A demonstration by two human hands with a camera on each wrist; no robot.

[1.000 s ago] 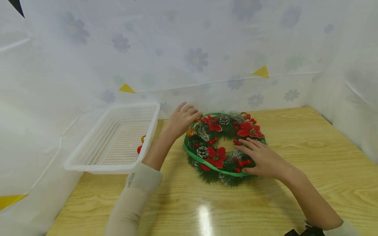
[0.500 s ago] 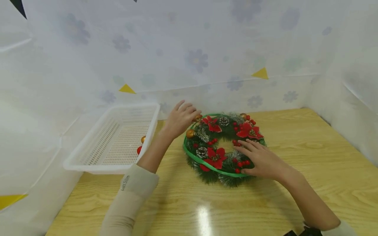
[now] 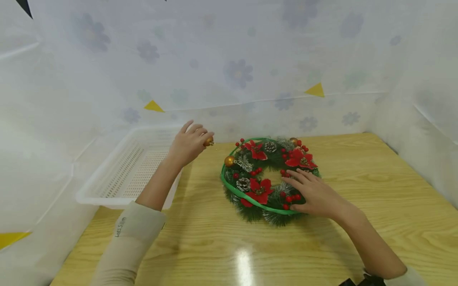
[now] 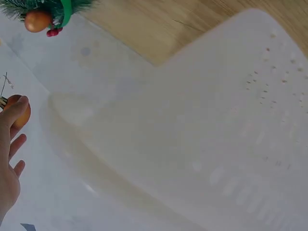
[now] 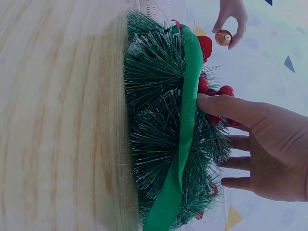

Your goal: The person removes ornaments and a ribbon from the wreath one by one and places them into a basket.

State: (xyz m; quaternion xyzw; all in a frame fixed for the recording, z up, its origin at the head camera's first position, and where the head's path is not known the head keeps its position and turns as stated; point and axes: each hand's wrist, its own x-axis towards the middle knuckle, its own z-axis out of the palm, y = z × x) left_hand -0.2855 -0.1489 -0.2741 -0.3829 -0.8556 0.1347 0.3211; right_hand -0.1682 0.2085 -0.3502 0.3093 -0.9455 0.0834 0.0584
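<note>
Between left hand (image 3: 187,143) fingertips: gold bauble (image 3: 208,141), pinched, above white basket (image 3: 107,190) rim. Right hand (image 3: 315,194) flat, fingers straight, pressing wreath (image 3: 268,178) onto table (image 3: 358,246). Best carried well inside basket, lowered, then let go; right keeps wreath pinned.

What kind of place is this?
Probably a makeshift craft or recording booth: a wooden table walled by flower-print plastic sheeting, holding a Christmas wreath and a white basket.
</note>
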